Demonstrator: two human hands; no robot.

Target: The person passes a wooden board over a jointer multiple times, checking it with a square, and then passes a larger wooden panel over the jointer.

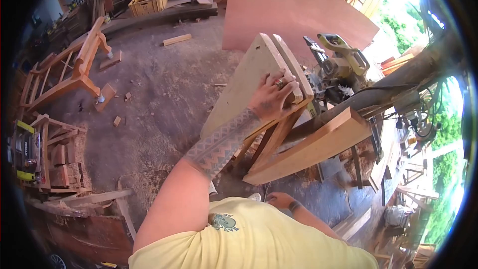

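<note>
My left hand (273,93) reaches forward with its fingers curled over the upper edge of a thick, light wooden panel (245,87). The panel stands tilted, and a second slab (293,65) lies close along its right side. My right hand (280,200) hangs low near my body; its fingers are small and partly hidden, so I cannot make out their shape. In front of that hand is a long, curved, light wooden piece (313,149). A yellow-and-grey miter saw (343,60) stands just beyond the panel.
A large reddish sheet (294,12) leans at the back. Left are a wooden bench frame (82,69) and a yellow-and-black tool (27,149). A yellow crate (148,3) sits behind. Offcuts and sawdust cover the floor (164,99). A thick dark post (368,92) slants across the right.
</note>
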